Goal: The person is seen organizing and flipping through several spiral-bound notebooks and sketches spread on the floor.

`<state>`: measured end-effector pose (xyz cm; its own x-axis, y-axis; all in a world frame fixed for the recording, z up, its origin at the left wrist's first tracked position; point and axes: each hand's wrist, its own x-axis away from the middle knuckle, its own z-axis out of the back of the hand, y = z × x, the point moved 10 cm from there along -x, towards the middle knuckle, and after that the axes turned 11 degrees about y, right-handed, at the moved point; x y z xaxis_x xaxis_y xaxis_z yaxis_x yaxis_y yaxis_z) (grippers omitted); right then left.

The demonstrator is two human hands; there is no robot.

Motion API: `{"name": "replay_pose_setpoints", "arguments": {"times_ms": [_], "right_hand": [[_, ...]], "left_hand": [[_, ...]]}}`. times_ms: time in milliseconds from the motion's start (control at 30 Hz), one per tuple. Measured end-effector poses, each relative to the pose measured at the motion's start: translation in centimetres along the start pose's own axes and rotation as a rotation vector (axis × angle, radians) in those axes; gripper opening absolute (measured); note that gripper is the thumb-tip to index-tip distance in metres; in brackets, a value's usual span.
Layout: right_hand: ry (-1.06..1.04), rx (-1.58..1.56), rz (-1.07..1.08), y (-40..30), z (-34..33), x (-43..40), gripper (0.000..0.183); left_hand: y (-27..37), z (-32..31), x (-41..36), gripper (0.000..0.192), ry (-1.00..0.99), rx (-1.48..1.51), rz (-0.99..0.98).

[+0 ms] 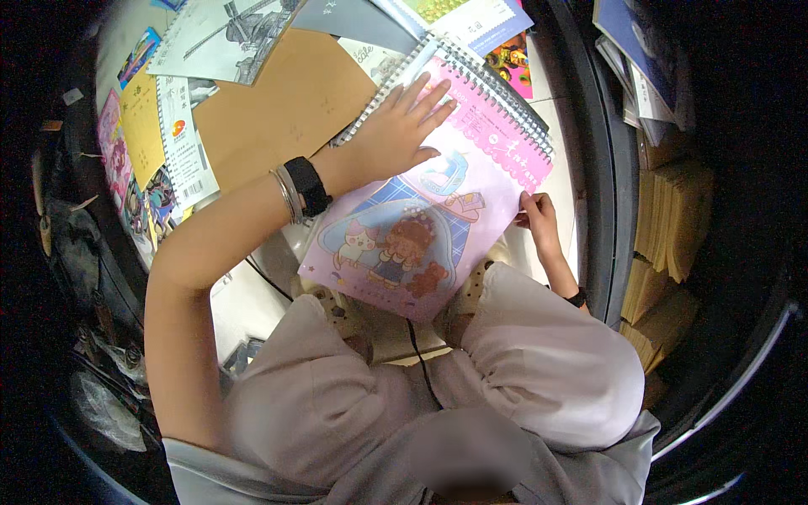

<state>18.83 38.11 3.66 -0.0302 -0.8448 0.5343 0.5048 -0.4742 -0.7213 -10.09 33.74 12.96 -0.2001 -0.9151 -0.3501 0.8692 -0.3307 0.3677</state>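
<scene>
A pink spiral-bound sketchbook [404, 252] with cartoon figures on its cover lies tilted before me, above my shoes, its wire binding towards the upper right. My left hand [404, 129] rests flat on the cover near the binding, fingers spread, with a dark band and bangles at the wrist. At the book's right edge my right hand [535, 211] pinches the side near the corner, the thumb on top and the other fingers partly hidden. Other spiral-bound books lie beneath the pink one. A brown cardboard sheet [284, 101] is left of it.
A windmill-print pad [237, 38], a yellow book [142, 126] and a white spiral pad [183, 145] overlap at the left. Stacks of brown paper books [669, 214] stand beyond a dark edge [609, 189] at the right. A black cable [420, 360] runs between my legs.
</scene>
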Motion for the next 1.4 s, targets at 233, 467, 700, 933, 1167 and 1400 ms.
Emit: {"name": "replay_pose_setpoints", "arguments": {"times_ms": [233, 467, 700, 933, 1167, 1400], "right_hand": [[0.078, 0.348, 0.134, -3.4, 0.1, 1.0, 0.041], [0.040, 0.633, 0.926, -10.3, 0.0, 0.8, 0.061], [-0.002, 0.402, 0.666, -8.8, 0.3, -1.0, 0.054], [0.050, 0.344, 0.464, -7.3, 2.0, -4.7, 0.053], [-0.115, -0.049, 0.168, -9.8, 2.8, -4.5, 0.041], [-0.159, -0.246, 0.310, -10.8, 3.4, -4.5, 0.048]], "left_hand": [[1.5, 0.1, 1.2, 0.071, -0.076, -0.097, -0.016], [14.0, -2.8, 15.8, 0.058, -0.319, 0.085, -0.284], [14.9, -3.1, 19.2, 0.054, -0.113, -0.072, -0.410], [13.2, -0.5, 21.6, 0.045, -0.137, -0.001, -0.563], [11.3, 12.0, 13.4, 0.032, 0.147, -0.142, -0.764], [5.9, 21.4, 1.3, 0.022, 0.535, -0.059, -0.393]]}}
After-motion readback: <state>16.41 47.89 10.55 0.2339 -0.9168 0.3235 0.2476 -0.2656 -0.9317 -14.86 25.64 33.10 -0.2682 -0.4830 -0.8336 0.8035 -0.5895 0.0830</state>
